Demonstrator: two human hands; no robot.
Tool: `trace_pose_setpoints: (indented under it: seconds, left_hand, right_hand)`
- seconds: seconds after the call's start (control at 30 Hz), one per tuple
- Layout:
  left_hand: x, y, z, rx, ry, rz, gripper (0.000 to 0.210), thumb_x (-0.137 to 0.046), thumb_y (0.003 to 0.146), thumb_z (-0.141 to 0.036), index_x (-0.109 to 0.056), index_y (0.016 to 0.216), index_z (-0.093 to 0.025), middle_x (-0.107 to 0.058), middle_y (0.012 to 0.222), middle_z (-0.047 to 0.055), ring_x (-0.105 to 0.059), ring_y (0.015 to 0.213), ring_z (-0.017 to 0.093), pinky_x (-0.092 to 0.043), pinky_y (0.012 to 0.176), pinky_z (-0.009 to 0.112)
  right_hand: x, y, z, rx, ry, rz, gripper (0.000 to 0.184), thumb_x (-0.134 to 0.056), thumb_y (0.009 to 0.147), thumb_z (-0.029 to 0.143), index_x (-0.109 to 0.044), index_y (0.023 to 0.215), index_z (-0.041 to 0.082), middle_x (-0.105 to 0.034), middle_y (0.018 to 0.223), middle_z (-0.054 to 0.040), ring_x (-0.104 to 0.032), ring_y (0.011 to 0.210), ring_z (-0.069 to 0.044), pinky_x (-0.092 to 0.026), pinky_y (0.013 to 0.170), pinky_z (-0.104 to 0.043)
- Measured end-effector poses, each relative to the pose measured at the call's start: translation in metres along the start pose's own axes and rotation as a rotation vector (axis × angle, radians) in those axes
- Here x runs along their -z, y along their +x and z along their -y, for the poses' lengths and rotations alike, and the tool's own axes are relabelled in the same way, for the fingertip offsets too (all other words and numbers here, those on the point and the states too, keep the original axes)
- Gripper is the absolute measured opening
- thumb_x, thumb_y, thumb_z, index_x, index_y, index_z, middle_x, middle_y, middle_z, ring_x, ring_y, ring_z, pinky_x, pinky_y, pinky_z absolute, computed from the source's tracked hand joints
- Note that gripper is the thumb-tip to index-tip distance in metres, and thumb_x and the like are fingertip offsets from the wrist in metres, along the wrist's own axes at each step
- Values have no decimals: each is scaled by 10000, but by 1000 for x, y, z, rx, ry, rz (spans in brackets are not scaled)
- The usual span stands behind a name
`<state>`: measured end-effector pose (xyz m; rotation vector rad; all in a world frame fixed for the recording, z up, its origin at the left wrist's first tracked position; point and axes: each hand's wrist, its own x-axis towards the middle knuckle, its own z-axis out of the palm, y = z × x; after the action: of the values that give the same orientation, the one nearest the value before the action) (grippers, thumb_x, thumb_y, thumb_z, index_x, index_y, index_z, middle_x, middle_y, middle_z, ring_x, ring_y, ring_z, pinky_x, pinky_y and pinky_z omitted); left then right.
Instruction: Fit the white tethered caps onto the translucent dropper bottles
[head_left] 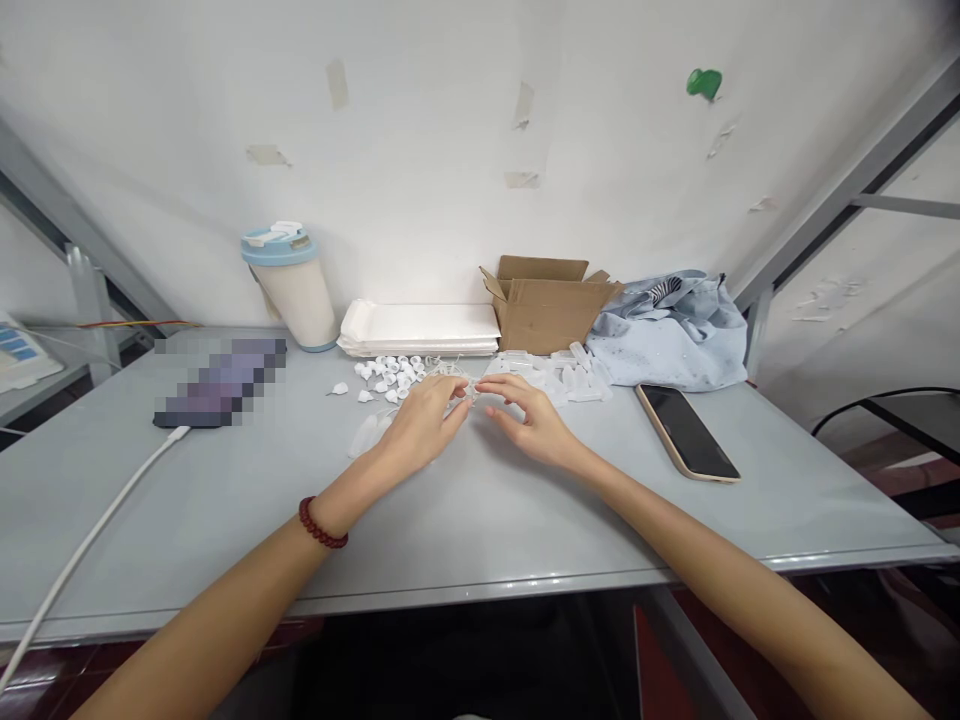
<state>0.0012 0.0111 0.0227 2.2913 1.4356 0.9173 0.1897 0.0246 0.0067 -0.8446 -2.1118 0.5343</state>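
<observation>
My left hand (424, 418) is over the grey table with its fingers curled toward the thumb. A thin whitish strand (472, 386) shows at its fingertips; exactly what they pinch is too small to make out. Facing it, my right hand (534, 420) has its fingers stretched and its thumb apart, the fingertips near the same strand. Small white plastic caps (390, 372) lie in a pile beyond my left hand. Thin pale strings (448, 367) lie just behind the fingers. Clear plastic pieces (577, 378) are heaped past my right hand, and translucent oval pieces (365, 436) rest beside my left wrist.
White packets (420, 325) and an open cardboard box (551, 315) stand against the wall, with a light blue cloth (667, 335) beside them. A tumbler (296, 290) is at back left. Phones lie left (221, 385), with a cable (97, 530), and right (686, 432).
</observation>
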Motion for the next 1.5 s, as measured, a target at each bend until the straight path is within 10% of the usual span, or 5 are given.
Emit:
trace_pose_setpoints:
  seconds: [0.53,0.87,1.5]
  left_hand:
    - [6,6,-2,265,-409,-106,236,-565,769,-361,-687,803,-162,-725,811,61,-664,783,217,-506,756,335]
    - [12,10,0,324,-552,-260,254,-603,766,-366,-677,837,-134,-725,825,75,-655,808,203,-510,689,300]
    - [17,14,16,294,-580,-301,308,-595,784,-427,-668,920,-160,-716,1013,84,-646,910,209,-484,672,268]
  right_hand:
    - [-4,-4,2,168,-256,73,443,-466,884,213,-445,1327,204,-497,1331,-119,-437,1208,-243,-391,1001,-466]
    - [0,2,-20,-176,-804,218,494,-398,939,452,-469,1326,152,-380,1426,-217,-286,1322,-385,-257,986,-644]
    - [1,1,-24,-102,-666,37,265,-446,920,241,-597,1127,172,-576,1201,-161,-478,1132,-282,-302,940,-459]
